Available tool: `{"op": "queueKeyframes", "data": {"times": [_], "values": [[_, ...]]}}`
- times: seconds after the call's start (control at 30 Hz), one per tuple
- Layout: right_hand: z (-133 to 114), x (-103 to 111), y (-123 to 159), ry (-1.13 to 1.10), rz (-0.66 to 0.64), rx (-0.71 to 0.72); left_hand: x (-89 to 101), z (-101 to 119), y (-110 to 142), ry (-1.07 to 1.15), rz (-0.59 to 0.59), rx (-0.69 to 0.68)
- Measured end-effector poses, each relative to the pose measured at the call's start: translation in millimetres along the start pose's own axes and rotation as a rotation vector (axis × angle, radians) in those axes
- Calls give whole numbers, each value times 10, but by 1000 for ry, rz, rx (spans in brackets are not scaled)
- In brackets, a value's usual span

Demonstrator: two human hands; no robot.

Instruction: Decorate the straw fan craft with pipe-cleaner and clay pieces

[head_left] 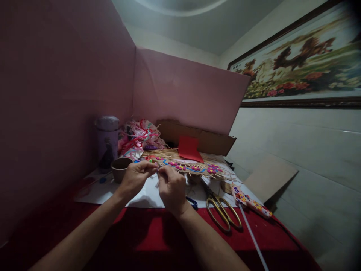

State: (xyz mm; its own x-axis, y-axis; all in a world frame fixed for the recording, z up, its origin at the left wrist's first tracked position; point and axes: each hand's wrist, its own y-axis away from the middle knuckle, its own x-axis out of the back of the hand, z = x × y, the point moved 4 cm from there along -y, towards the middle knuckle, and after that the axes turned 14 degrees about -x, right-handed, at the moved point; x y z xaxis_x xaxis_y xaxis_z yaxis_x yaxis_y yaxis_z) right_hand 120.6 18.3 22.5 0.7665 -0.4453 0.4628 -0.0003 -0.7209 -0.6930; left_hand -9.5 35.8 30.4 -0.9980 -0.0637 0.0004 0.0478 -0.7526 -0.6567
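Observation:
Both hands meet above the white sheet point(146, 195) in the middle of the table. My left hand point(137, 177) is closed in a pinch, thumb against fingers. Close beside it, my right hand point(171, 184) is pinched too, its fingertips almost touching the left ones. Whatever lies between the fingertips is too small to name. Just beyond the hands is a cardboard strip point(203, 171) decorated with pink flowers, yellow centres and a wavy blue line, with thin straw-like sticks poking out around it. A brown bowl point(120, 165) stands left of my left hand.
Gold-handled scissors point(222, 212) and a floral-patterned glue gun point(251, 201) with a clear stick lie at the right. A purple flask point(107, 139), a heap of pink and red fuzzy stems point(143, 133) and red paper point(188, 148) are behind. Pink panels point(183, 90) wall the left and back.

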Motion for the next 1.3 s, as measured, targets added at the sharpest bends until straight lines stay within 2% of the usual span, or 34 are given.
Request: {"op": "queueKeyframes", "data": {"times": [0.13, 0.2, 0.37, 0.47, 0.57, 0.7, 0.77, 0.93, 1.03, 1.1, 1.23, 1.3], "values": [[15, 25, -27, 16, 3, 0, 2, 57, -3, -177, -111, -71], [24, 30, -40, 7, 14, -10, 5, 38, 7, -132, -126, -25], [-18, -42, -9, -67, -42, 75, 3, -122, 62, 220, 51, 269], [-33, -97, 20, -78, -78, 117, -27, -175, 93, 321, 133, 352], [0, -101, 11, -45, -60, 57, -58, -190, 106, 361, 117, 386], [48, -62, -20, 37, -22, -42, -14, -145, 56, 278, 98, 226], [47, -44, -28, 65, -20, -43, 24, -122, 28, 177, 94, 139], [24, 6, -45, 81, -18, -6, 42, -35, -11, -55, -29, -17], [24, 31, -59, 57, 3, -10, 30, 38, -7, -163, -81, -66], [19, 26, -57, 10, 2, -3, 16, 35, 11, -90, -69, 1], [-19, -33, -14, -77, -51, 70, -35, -84, 74, 187, 23, 241], [-33, -61, 11, -90, -61, 99, -59, -135, 96, 266, 72, 290]]}}
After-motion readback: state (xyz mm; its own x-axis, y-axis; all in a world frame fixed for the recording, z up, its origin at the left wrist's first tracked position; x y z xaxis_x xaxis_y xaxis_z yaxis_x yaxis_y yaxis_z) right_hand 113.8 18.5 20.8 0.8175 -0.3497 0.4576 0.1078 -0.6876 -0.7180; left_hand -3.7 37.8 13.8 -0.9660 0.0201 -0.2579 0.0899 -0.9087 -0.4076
